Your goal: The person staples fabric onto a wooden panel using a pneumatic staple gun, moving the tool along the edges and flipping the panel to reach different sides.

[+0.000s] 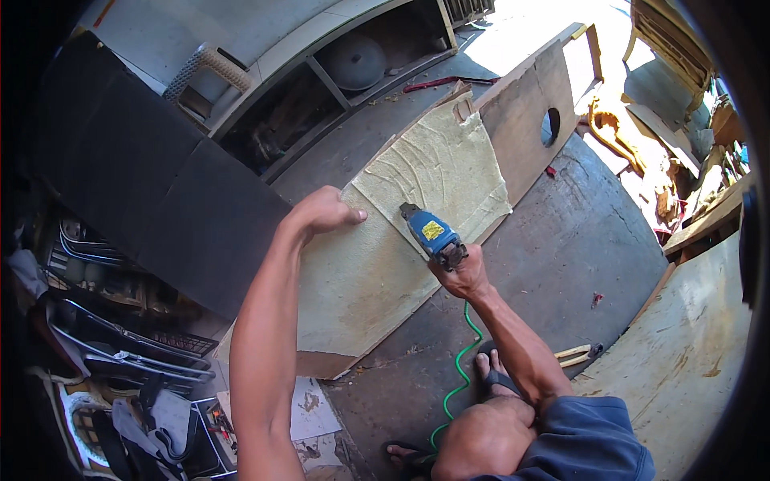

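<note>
My right hand (465, 274) is closed round the grip of a blue air staple gun (433, 230). Its nose rests on or just over a board covered with cream foam (329, 284), near a seam where a wrinkled foam sheet (437, 156) starts. A green coiled air hose (459, 369) runs down from below the right hand toward the floor. At the board's far left edge my left hand (325, 211) grips, thumb on top of the foam; its other fingers are partly hidden. A small cut-out shows through the foam near the far end.
A bare wooden panel with an oval hole (529, 120) extends beyond the foam. Left of the board stands a long dark panel (160, 176). Chrome-framed chairs (128, 345) are piled at lower left. Pliers-like tool (577, 354) lies by my foot; wood scraps (682, 184) fill the right.
</note>
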`<state>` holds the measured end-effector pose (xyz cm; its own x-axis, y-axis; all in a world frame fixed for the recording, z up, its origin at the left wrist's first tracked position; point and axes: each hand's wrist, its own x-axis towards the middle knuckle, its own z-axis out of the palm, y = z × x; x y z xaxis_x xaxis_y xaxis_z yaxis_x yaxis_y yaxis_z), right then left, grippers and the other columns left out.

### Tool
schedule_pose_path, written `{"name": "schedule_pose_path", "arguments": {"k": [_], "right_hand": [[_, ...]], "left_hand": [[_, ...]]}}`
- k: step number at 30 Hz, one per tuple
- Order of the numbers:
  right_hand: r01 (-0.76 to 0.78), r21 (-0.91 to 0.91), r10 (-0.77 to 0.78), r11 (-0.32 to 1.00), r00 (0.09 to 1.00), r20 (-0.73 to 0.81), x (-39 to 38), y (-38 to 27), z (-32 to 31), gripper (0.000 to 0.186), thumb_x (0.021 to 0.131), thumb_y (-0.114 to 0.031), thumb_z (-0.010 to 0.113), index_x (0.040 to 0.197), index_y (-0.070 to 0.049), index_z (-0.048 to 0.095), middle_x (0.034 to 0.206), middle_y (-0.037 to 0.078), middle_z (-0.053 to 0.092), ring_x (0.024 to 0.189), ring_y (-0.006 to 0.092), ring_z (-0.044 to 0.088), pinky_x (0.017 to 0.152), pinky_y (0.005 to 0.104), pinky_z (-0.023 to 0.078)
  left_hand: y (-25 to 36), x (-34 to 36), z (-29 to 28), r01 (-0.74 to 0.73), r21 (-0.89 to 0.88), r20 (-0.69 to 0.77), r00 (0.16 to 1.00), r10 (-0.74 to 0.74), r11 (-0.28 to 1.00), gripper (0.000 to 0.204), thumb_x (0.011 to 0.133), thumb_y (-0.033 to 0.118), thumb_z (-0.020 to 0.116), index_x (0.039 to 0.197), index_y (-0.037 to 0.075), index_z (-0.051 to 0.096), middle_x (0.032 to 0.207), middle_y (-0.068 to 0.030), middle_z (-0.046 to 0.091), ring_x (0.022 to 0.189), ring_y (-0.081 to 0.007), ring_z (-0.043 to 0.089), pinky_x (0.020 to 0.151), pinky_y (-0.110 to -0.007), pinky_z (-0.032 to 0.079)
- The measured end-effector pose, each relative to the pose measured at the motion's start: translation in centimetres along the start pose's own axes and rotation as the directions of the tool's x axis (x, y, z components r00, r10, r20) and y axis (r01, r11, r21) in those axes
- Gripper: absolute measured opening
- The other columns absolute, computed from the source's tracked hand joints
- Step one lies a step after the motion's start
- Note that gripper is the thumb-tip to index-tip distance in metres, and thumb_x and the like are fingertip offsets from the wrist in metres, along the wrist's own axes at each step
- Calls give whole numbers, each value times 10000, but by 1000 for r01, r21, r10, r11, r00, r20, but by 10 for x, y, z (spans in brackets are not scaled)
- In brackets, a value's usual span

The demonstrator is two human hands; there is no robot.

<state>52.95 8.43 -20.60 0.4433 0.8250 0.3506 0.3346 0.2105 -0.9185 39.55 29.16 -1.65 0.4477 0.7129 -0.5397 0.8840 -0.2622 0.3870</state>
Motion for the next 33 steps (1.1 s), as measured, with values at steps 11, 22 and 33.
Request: {"name": "schedule_pose_path", "arguments": {"k": [11, 22, 33], "right_hand": [[-25, 14, 25, 1000, 999, 22, 11, 7, -3, 298, 783, -130, 727, 1057, -30, 668, 812, 191, 708, 729, 342, 725, 670, 394, 564], [37, 67, -33, 997, 998, -54, -7, -9, 30, 136, 739, -129, 713, 723, -32, 619, 589, 111, 612, 505, 207, 618, 521, 358, 497], [16, 34, -18, 999, 997, 74, -13, -12, 30, 382, 780, -127, 745, 1137, -35, 644, 864, 193, 712, 813, 376, 720, 702, 394, 567]], "left_hand": [[-8, 7, 4, -38, -79, 41, 998, 41, 996, 392, 852, 140, 739, 1199, -33, 688, 1102, -164, 723, 1013, -245, 678, 943, -366, 488], [-14, 6, 1, -111, -53, 3, 994, 111, 992, 435, 807, 249, 760, 1095, -74, 716, 1046, -223, 732, 989, -291, 700, 890, -378, 493], [-7, 0, 0, -69, 0, 4, 998, 69, 998, 404, 839, 211, 761, 1142, -50, 706, 1055, -171, 732, 989, -240, 676, 919, -358, 482]]}}
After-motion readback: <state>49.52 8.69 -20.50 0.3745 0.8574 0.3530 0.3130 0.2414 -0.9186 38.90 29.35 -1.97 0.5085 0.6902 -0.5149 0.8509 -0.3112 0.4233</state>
